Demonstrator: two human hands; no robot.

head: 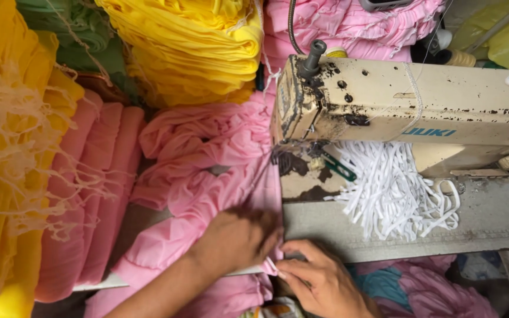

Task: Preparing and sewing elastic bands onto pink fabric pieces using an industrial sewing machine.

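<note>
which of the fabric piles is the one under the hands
The loose pink fabric beside the sewing machine: the left hand presses on it and the right hand pinches its edge. The yellow stack and salmon folded stack lie untouched.

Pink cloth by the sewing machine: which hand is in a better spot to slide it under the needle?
Probably the left hand. It lies flat on the pink cloth, in line with the sewing machine needle area. The right hand is nearer the table edge, pinching the cloth's edge.
</note>
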